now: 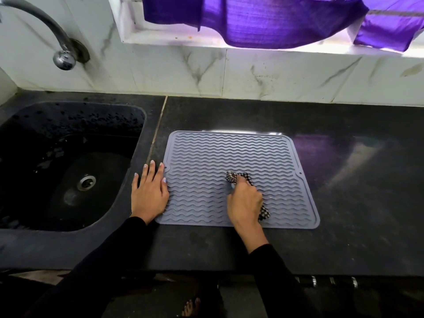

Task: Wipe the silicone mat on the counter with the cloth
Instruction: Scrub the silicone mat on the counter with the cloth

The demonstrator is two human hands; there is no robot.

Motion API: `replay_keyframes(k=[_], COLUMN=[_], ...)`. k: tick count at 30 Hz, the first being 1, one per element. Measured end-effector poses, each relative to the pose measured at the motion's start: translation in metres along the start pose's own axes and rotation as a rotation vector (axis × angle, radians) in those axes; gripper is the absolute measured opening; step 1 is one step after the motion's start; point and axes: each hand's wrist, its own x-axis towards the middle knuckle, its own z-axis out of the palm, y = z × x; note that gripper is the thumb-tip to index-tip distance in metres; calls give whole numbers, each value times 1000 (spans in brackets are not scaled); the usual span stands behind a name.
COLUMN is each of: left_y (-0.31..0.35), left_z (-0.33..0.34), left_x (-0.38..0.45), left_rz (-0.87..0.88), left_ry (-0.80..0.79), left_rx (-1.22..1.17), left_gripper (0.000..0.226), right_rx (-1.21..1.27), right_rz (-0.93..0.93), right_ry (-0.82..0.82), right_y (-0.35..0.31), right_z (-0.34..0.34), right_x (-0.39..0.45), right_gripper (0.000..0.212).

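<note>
A grey silicone mat [229, 152] with wavy ridges lies flat on the dark counter [344, 180]. My right hand [244, 200] is closed around a bunched black-and-white checked cloth [232, 176] and presses it on the mat's near middle; cloth ends stick out past the fingers and under the wrist. My left hand [149, 191] lies flat with fingers spread on the counter, its thumb side resting on the mat's left edge.
A black sink [68, 166] with a drain lies left of the mat, under a curved metal tap [62, 53]. The white marbled wall runs behind the counter. Purple fabric [263, 19] hangs at the window ledge. The counter's front edge is near my forearms.
</note>
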Motion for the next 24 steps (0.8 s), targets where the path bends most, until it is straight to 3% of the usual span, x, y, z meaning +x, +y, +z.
replay_keyframes(k=[4, 6, 8, 10, 16, 24], left_y=[-1, -4, -6, -7, -7, -6], left_z=[-3, -4, -6, -7, 0, 2], left_x=[0, 0, 2, 3, 4, 3], left_rz=[9, 22, 51, 104, 187, 169], left_ry=[-11, -25, -38, -24, -8, 8], left_rx=[-16, -30, -24, 1, -1, -12], left_gripper=[64, 60, 61, 67, 76, 74], right_rx=[436, 514, 335, 145, -173, -154], right_rz=[104, 187, 241, 267, 216, -117], right_ry=[-122, -32, 138, 196, 71, -91], right_y=[20, 37, 52, 62, 49, -31], right_z=[-25, -38, -49, -51, -7, 27], right_x=[15, 22, 20, 15, 7, -19], right_gripper=[21, 19, 23, 24, 36, 48])
